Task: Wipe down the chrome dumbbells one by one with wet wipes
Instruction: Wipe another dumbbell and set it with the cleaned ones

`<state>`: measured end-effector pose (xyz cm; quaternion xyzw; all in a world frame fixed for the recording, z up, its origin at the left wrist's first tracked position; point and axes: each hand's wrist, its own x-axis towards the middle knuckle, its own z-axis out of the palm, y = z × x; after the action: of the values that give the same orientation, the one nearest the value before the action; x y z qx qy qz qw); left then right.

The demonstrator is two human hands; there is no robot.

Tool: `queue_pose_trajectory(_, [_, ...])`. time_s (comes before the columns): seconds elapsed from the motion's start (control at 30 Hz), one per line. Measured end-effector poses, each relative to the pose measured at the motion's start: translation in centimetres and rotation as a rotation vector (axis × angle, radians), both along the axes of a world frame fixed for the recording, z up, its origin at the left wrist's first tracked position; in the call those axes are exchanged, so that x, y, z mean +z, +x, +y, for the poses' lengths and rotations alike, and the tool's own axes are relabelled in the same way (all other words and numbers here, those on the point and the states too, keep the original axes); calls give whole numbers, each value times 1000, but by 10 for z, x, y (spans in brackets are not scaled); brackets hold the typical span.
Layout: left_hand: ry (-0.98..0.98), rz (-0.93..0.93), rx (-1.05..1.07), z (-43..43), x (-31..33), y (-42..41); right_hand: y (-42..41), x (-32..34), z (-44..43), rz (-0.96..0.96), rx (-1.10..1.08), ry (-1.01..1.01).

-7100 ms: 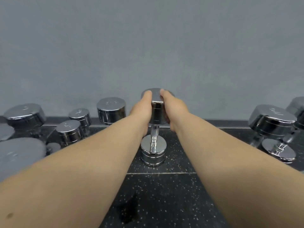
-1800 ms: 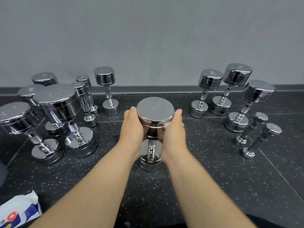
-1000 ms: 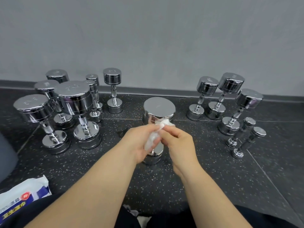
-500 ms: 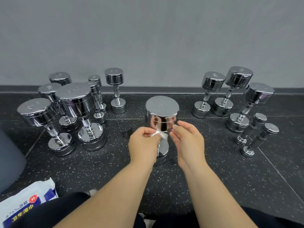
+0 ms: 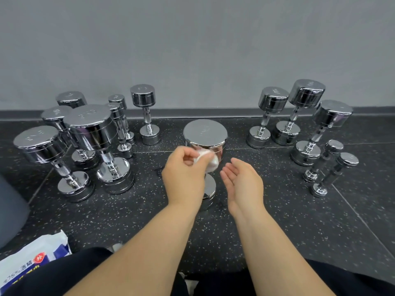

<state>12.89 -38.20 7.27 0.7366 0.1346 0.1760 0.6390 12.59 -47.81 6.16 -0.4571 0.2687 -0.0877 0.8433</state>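
A chrome dumbbell (image 5: 204,133) stands upright on its end in the middle of the floor, right in front of me. My left hand (image 5: 183,176) grips a crumpled white wet wipe (image 5: 208,160) and holds it against the side of the dumbbell's top head. My right hand (image 5: 243,182) hovers just right of the dumbbell with its fingers relaxed and its palm turned inward, holding nothing. The dumbbell's handle and lower head are mostly hidden behind my left hand.
Several chrome dumbbells (image 5: 89,129) stand upright at the left, several more (image 5: 305,97) at the right, all near a grey wall. A wet wipes pack (image 5: 32,257) lies at the lower left on the black speckled floor (image 5: 299,221). My dark trouser legs fill the bottom edge.
My right hand has let go of the wipe and opened, moving off to the right. My left hand has carried the wipe up against the dumbbell's top head.
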Motion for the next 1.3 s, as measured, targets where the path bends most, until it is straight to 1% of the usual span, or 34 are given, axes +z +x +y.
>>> queue_pose_trajectory(0.07, [-39, 67, -8, 2, -7, -5, 1, 3, 2, -25, 35, 0])
queue_pose_trajectory(0.13, [-168, 117, 29, 2, -13, -9, 0, 4, 4, -39, 68, -10])
queue_pose_trajectory(0.23, [-439, 226, 55, 10, -16, -5, -2, 5, 7, -50, 96, 3])
queue_pose_trajectory(0.33, [-806, 269, -25, 17, -7, 6, 0, 9, 8, -80, 114, 21])
queue_pose_trajectory(0.4, [-950, 266, -57, 16, 1, 10, 2, 8, 10, -88, 125, 22])
queue_pose_trajectory(0.43, [-983, 283, -56, 13, 4, 10, 2, 8, 11, -88, 125, 28])
queue_pose_trajectory(0.5, [-995, 378, -68, 5, 5, 6, 4, 8, 11, -83, 114, 38])
queue_pose_trajectory(0.53, [-998, 418, -116, 0, 6, 3, 5, 9, 10, -79, 99, 47])
queue_pose_trajectory(0.6, [-1034, 441, -231, -8, 6, -1, 7, 8, 8, -50, 49, 66])
queue_pose_trajectory(0.63, [-1024, 443, -241, -10, 7, -2, 8, 7, 6, -17, 24, 49])
queue_pose_trajectory(0.73, [-893, 492, -151, -12, 3, 1, 8, -5, -3, 142, -1, -26])
queue_pose_trajectory(0.77, [-853, 499, -138, -10, 0, 1, 6, -8, -7, 196, 32, -26])
queue_pose_trajectory(0.83, [-791, 478, -117, -4, -6, 3, 3, -9, -9, 265, 223, 2])
queue_pose_trajectory(0.9, [-770, 453, -104, 1, -9, 5, 2, -8, -4, 229, 419, 67])
queue_pose_trajectory(0.93, [-775, 447, -107, 2, -8, 5, 2, -9, 0, 188, 453, 90])
queue_pose_trajectory(1.0, [-811, 446, -114, 2, -2, 3, 6, -13, 6, 123, 428, 78])
queue_pose_trajectory(1.07, [-846, 461, -113, 1, 4, 0, 10, -16, 8, 99, 324, 82])
queue_pose_trajectory(1.13, [-825, 469, -99, 3, 6, 1, 16, -15, 5, 81, 212, 200])
queue_pose_trajectory(1.23, [-814, 460, -58, 6, 3, 9, 32, -9, -5, -8, 81, 512])
queue_pose_trajectory(1.27, [-835, 450, -64, 6, 1, 11, 35, -8, -8, -36, 70, 575])
queue_pose_trajectory(1.3, [-855, 445, -65, 5, 0, 12, 37, -9, -10, -41, 93, 594])
